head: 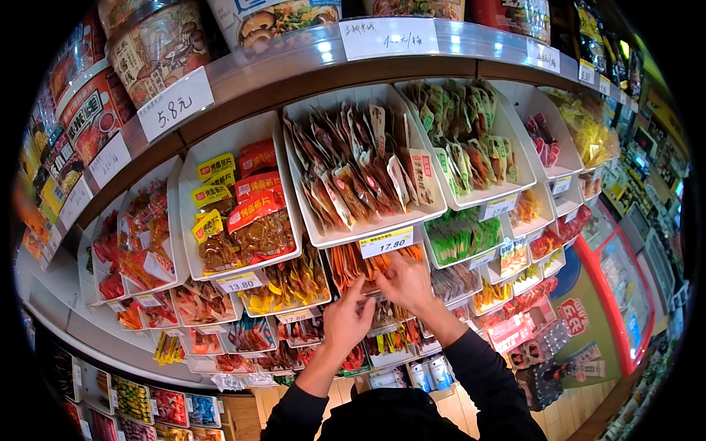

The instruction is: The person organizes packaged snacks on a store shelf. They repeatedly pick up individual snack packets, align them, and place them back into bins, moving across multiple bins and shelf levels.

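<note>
Both hands are at a white bin of orange snack packets (343, 270), which stand upright in rows under a price tag (388, 242). My right hand (407, 284) has its fingertips down among the packets on the bin's right side. Whether it pinches one is hidden. At the front of the same bin is my left hand (347, 317), thumb and fingers apart, with the index fingertip close to the packets. I see nothing held in it. Directly above, a larger white bin (380, 226) holds rows of brown vacuum-packed snacks (353, 165).
Left of the hands is a bin of yellow snack packets (292, 281); green packets (463, 234) fill one to the right. Red and yellow bags (253, 204) sit higher up. Instant noodle tubs (157, 52) line the shelf ledge (463, 41) above. A red-rimmed freezer (612, 297) stands far right.
</note>
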A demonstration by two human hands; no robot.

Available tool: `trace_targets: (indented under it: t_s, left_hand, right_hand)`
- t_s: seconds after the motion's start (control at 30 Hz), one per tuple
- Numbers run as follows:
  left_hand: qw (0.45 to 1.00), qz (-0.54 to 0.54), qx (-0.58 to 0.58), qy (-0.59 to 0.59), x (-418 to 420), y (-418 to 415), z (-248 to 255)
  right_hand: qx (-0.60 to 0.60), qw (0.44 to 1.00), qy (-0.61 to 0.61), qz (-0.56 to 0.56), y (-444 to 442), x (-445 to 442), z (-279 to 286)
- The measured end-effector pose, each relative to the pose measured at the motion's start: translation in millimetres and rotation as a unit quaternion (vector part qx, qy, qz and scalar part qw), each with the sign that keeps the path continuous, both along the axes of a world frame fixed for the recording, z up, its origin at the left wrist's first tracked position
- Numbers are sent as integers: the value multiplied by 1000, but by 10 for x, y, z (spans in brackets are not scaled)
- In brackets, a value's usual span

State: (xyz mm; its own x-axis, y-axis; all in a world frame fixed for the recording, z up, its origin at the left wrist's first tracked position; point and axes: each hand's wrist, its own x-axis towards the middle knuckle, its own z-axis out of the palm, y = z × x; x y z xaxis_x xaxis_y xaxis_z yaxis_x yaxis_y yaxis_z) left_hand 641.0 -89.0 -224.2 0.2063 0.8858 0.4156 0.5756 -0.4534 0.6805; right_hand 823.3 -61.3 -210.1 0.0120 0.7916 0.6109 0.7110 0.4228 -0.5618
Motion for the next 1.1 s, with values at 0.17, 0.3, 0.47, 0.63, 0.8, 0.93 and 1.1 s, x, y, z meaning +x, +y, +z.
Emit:
trace_targets:
  t_s: [0.17,0.3,0.47,0.63,0.8,0.93,1.1]
  left_hand:
    - [995,40,29,-88,-219,-49,-121]
    - [996,65,7,-60,-213,5,-60]
    - [994,81,34,-71,-196,95,-78]
    - [993,85,50,-62,-104,95,176]
    - [994,61,47,84,-63,235,348]
    - [987,55,54,141,-20,274,288]
    - [985,61,41,157,-50,259,175]
  right_hand:
    - [123,990,-41,57,-30,-151,-21]
    - [48,989,-142,13,-13,-257,-10]
    - [-4,995,-100,-2,54,-259,-94]
    - [3,998,-38,-43,99,-326,-113]
    - [28,996,21,-82,66,-391,-125]
    - [25,993,69,-92,37,-421,-173]
    - [21,995,48,-85,32,-458,-207]
